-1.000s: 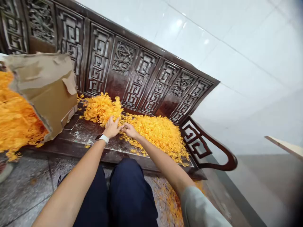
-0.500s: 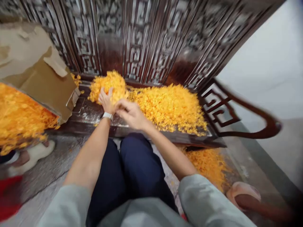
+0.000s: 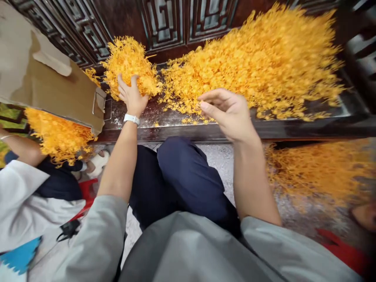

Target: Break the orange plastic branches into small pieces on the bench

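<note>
My left hand [image 3: 133, 94], with a white band on its wrist, has its fingers spread against the front of a small heap of yellow-orange spiky plastic pieces [image 3: 126, 58]. To the right, my right hand [image 3: 230, 111] is closed in a pinch, thumb and index fingertips nearly together. Whether a piece sits between those tips I cannot make out against the yellow behind them. It hovers at the near edge of a larger heap of the same pieces [image 3: 249, 62]. Both heaps lie on a dark carved wooden bench [image 3: 170, 131], with a few loose pieces between them.
A torn cardboard box [image 3: 55, 86] stands tilted at the left, with orange pieces [image 3: 61, 133] at its opening. Another person's arm [image 3: 23, 147] is beside it. More pieces [image 3: 320, 172] lie below the bench at the right. The carved backrest [image 3: 164, 23] rises behind.
My right hand has moved away from my left wrist, rightward to the larger heap. My left hand stays at the small heap. The view has shifted closer to the bench.
</note>
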A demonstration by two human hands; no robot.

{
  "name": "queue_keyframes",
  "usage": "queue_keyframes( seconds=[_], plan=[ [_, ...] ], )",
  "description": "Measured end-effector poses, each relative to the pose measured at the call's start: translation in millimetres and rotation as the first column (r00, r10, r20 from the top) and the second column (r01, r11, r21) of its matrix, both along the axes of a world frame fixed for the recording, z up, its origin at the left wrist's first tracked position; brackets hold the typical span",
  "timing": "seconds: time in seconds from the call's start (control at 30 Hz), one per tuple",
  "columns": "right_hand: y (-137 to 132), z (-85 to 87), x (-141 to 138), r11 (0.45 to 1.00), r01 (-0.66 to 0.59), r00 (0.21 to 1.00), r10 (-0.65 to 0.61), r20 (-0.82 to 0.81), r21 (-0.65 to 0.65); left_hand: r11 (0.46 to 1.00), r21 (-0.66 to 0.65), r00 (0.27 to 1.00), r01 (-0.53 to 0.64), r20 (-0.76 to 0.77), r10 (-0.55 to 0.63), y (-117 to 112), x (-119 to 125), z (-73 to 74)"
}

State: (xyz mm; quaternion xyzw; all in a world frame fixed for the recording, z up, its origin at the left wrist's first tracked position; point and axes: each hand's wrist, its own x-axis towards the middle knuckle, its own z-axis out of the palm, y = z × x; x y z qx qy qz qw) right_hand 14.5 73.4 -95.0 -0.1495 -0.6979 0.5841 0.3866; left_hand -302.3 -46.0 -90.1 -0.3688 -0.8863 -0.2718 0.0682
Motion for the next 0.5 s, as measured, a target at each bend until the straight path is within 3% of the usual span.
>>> queue_keyframes(
  seconds=[0.03, 0.1, 0.17, 0.2, 0.23, 0.33, 0.4, 0.5],
  plan=[
    [10, -3.6, 1, 0.999, 0.037, 0.998, -0.038, 0.042, 0.039, 1.000, -0.023, 1.000, 0.016, 0.001, -0.016, -1, 3, 1.1],
    [34, -10.9, -2, 0.956, 0.229, 0.960, -0.253, 0.122, 0.186, 0.997, -0.065, 0.999, 0.040, -0.022, -0.042, -3, 7, 2.6],
    [55, -18.6, -12, 0.825, 0.425, 0.856, -0.500, 0.131, 0.372, 0.993, -0.094, 0.994, 0.076, -0.068, -0.083, -7, 11, 3.6],
    [60, -22.7, -22, 0.772, 0.454, 0.828, -0.550, 0.111, 0.444, 0.988, -0.104, 0.989, 0.111, -0.086, -0.120, -8, 13, 3.6],
    [60, -27.0, -35, 0.759, 0.432, 0.839, -0.537, 0.093, 0.487, 0.981, -0.113, 0.981, 0.160, -0.095, -0.172, -9, 14, 3.1],
    [38, -40.6, -93, 0.866, 0.171, 0.963, -0.248, 0.107, 0.469, 0.936, -0.137, 0.938, 0.324, -0.078, -0.337, -8, 13, -2.3],
    [13, -47.3, -136, 0.905, 0.022, 0.981, -0.101, 0.165, 0.424, 0.902, -0.163, 0.908, 0.400, -0.060, -0.414, -8, 10, -8.6],
    [-19, -47.2, -182, 0.925, -0.020, 0.980, -0.058, 0.192, 0.380, 0.880, -0.210, 0.894, 0.426, -0.051, -0.445, -10, 1, -17.9]
  ],
)
